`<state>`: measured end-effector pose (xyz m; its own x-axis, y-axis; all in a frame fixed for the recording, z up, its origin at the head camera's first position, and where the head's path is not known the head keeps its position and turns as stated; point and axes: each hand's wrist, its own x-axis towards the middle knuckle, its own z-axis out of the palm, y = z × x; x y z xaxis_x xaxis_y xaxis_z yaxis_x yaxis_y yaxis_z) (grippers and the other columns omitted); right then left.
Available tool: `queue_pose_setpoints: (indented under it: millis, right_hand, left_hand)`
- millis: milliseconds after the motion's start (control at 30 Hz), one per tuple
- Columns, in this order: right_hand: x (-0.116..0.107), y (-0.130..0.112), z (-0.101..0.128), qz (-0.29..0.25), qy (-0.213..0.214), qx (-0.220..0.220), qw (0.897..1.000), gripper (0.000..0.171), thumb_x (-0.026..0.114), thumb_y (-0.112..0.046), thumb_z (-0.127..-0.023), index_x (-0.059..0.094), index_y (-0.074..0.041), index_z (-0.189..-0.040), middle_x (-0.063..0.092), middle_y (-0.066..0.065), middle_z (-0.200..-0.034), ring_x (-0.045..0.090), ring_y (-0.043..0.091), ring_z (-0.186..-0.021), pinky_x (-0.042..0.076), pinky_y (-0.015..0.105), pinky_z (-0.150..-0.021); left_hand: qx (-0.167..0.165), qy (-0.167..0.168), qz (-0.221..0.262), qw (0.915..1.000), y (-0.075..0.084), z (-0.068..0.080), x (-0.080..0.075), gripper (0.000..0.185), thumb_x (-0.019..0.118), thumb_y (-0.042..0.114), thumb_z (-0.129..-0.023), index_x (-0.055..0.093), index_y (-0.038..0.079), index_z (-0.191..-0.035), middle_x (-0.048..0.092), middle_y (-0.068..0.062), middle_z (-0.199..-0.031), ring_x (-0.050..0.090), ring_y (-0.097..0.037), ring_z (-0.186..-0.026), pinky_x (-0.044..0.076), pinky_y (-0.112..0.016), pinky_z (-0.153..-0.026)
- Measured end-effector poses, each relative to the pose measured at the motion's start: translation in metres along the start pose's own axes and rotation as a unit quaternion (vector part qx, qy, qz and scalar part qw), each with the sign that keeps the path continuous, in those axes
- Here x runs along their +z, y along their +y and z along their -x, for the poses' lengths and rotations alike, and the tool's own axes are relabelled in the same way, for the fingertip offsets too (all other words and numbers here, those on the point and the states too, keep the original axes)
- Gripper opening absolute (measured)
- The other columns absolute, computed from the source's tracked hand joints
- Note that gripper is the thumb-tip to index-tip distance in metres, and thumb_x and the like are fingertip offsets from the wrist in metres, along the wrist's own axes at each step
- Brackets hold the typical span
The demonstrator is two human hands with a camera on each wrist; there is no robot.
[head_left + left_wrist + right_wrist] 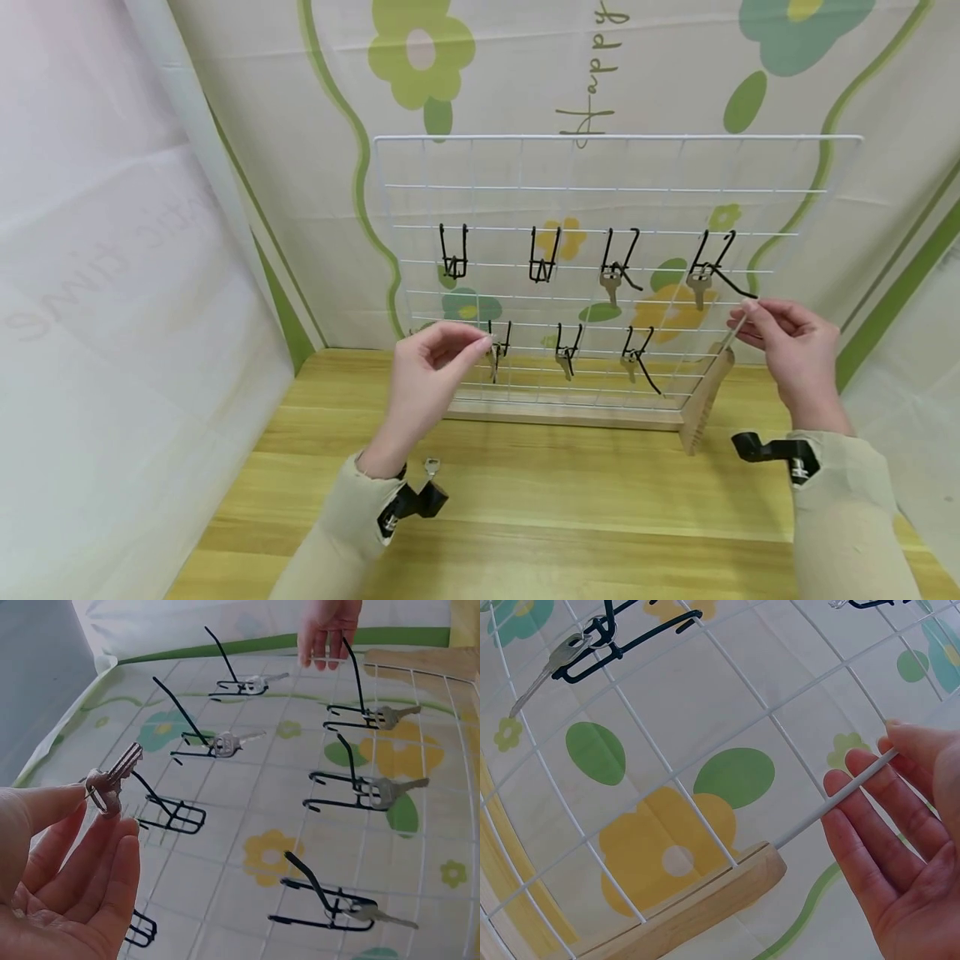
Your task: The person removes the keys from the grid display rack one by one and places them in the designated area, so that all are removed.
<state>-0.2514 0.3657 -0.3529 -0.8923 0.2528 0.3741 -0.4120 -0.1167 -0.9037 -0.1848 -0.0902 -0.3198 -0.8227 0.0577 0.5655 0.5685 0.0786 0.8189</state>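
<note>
the person's left hand (427, 379) has a metal key (107, 784) in a narrow grip, pinched at its bow between thumb and fingertips. it's up in the air in front of the white wire grid (555, 137), near a black hook (180, 814) on the lower row that shows no key. the right hand's (802, 350) grip is on the grid's side rod, thumb on one side and fingers on the other, just above the wooden foot (708, 400).

i'd judge the key very light and quite stiff, nothing fragile about it, but smooth and thin enough to twist or slip out of a loose pinch. the flat of the bow, by its rim, looks the best place to take hold, leaving the hole free.

its long axis is slanted: seen from the left wrist, the blade points up and to the right, away from the thumb, bow at the lower end. a second key (432, 467) lies on the table (562, 517) by the left wrist, bow farther from the person, blade running back toward the black wrist mount (429, 500).
</note>
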Motion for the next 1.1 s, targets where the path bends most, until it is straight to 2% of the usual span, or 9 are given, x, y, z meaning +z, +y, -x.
queue_pose_setpoints:
  millis: [167,333,533,700,900,1100]
  right_hand:
    - [-0.001,0.001,0.001,0.0,0.001,0.001,1.0,0.034,0.075,-0.007,-0.093,0.065,0.015,-0.116,0.077,0.011,-0.096,0.076,0.018,-0.083,0.059,0.03,-0.075]
    - [-0.001,0.001,0.002,0.004,0.002,0.0,1.0,0.031,0.075,-0.008,-0.093,0.067,0.013,-0.115,0.077,0.011,-0.095,0.076,0.018,-0.082,0.058,0.029,-0.075]
    - [0.0,0.001,0.002,0.004,0.004,0.0,1.0,0.032,0.075,-0.008,-0.093,0.066,0.014,-0.115,0.077,0.011,-0.095,0.076,0.018,-0.082,0.059,0.029,-0.075]
    - [0.0,0.001,0.001,0.001,0.002,-0.002,1.0,0.031,0.075,-0.008,-0.093,0.067,0.012,-0.115,0.076,0.011,-0.096,0.076,0.018,-0.082,0.058,0.029,-0.075]
    - [0.0,0.001,0.001,0.002,-0.001,-0.001,1.0,0.031,0.075,-0.008,-0.093,0.067,0.012,-0.115,0.076,0.011,-0.096,0.076,0.018,-0.082,0.059,0.029,-0.075]
    - [-0.001,0.001,0.001,0.003,-0.001,-0.001,1.0,0.032,0.075,-0.008,-0.093,0.066,0.013,-0.116,0.076,0.011,-0.096,0.076,0.018,-0.082,0.059,0.029,-0.074]
  left_hand:
    - [-0.053,-0.002,-0.019,0.9984,-0.019,0.019,-0.014,0.009,0.078,0.014,-0.093,0.076,0.008,-0.098,0.073,-0.003,-0.096,0.069,-0.025,-0.085,0.059,-0.028,-0.075]
    - [-0.103,-0.018,-0.032,0.994,-0.04,0.037,-0.026,0.011,0.077,0.019,-0.094,0.076,0.009,-0.1,0.073,-0.003,-0.095,0.069,-0.022,-0.086,0.059,-0.028,-0.075]
    - [-0.128,-0.073,-0.074,0.9863,-0.074,0.052,-0.039,0.006,0.076,0.013,-0.095,0.077,0.009,-0.1,0.074,-0.002,-0.096,0.07,-0.02,-0.086,0.061,-0.033,-0.077]
    - [-0.145,-0.154,-0.127,0.9692,-0.108,0.06,-0.047,0.006,0.074,0.012,-0.096,0.077,0.011,-0.101,0.073,0.002,-0.097,0.07,-0.02,-0.086,0.06,-0.032,-0.076]
    - [-0.146,-0.259,-0.165,0.9404,-0.14,0.067,-0.046,0.005,0.073,0.009,-0.096,0.076,0.011,-0.099,0.07,0.006,-0.09,0.066,-0.014,-0.081,0.058,-0.028,-0.073]
    - [-0.146,-0.313,-0.181,0.921,-0.16,0.071,-0.039,0.004,0.073,0.009,-0.096,0.077,0.008,-0.097,0.07,0.006,-0.087,0.065,-0.01,-0.078,0.058,-0.026,-0.069]
